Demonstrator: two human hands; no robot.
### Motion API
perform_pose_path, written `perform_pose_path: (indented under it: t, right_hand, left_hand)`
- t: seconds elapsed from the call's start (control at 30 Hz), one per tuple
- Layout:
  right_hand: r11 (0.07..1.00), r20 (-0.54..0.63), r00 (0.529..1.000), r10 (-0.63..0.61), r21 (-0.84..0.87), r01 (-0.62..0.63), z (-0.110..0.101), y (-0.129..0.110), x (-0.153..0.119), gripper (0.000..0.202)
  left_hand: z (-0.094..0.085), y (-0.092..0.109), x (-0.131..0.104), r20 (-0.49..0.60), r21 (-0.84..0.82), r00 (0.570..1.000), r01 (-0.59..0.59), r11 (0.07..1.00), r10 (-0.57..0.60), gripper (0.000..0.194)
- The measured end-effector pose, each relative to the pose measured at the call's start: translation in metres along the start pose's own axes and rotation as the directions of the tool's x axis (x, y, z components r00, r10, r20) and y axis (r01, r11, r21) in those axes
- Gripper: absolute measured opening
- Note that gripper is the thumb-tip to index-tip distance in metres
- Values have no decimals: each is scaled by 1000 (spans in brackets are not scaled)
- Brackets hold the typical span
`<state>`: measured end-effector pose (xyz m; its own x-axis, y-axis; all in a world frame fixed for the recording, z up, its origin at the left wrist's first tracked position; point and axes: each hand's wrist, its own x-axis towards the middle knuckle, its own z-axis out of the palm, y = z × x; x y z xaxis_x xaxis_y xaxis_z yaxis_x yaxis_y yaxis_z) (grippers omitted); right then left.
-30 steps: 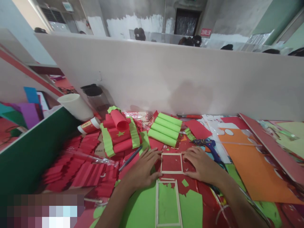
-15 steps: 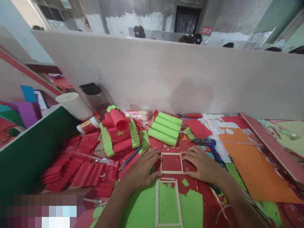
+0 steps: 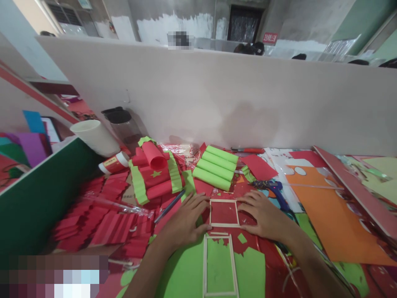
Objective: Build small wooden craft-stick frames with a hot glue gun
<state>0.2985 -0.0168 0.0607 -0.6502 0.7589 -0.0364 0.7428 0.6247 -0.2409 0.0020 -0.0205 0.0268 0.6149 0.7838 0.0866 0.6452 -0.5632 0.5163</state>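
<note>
A small rectangular frame of thin wooden sticks (image 3: 225, 225) lies flat on the red table surface in front of me. My left hand (image 3: 188, 217) holds its left side, fingertips at the upper corner and thumb at the lower one. On the opposite side, my right hand (image 3: 263, 215) grips the matching corners. Nearer to me, a longer stick frame (image 3: 233, 265) rests on a green paper sheet (image 3: 182, 273), with a loose stick (image 3: 219, 234) by its top end. Just beyond my hands sits a row of green paper rolls (image 3: 216, 167).
A blue glue gun (image 3: 274, 190) lies beyond my right hand, near orange paper (image 3: 316, 207). At left are folded red paper strips (image 3: 111, 227), a red-and-green paper model (image 3: 156, 174), a pen (image 3: 169, 207), a white cup (image 3: 96, 136) and a green divider (image 3: 40, 198). A pale panel (image 3: 186, 91) stands behind.
</note>
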Motion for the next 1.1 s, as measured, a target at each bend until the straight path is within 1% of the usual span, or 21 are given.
perform_pose_path:
  t: [0.27, 0.47, 0.6, 0.87, 1.1]
  right_hand:
    - [1000, 4, 1000, 0, 0, 0, -1, 0, 0, 37]
    - [1000, 1, 1000, -7, -10, 7, 0, 0, -1, 38]
    - [1000, 14, 1000, -13, 2, 13, 0, 1, -1, 40]
    - [999, 11, 1000, -19, 27, 19, 0, 2, -1, 37]
    - [1000, 15, 1000, -25, 19, 24, -2, 1, 0, 37]
  left_hand:
    - [-1, 0, 1, 24, 17, 1000, 2, 1000, -3, 51]
    - [-3, 1, 0, -5, 8, 1000, -7, 1000, 7, 50]
    - [-5, 2, -1, 16, 3, 1000, -6, 1000, 6, 50]
    - [-5, 3, 1, 31, -6, 999, -11, 1000, 12, 47]
    - [-5, 4, 1, 38, 7, 999, 9, 1000, -9, 49]
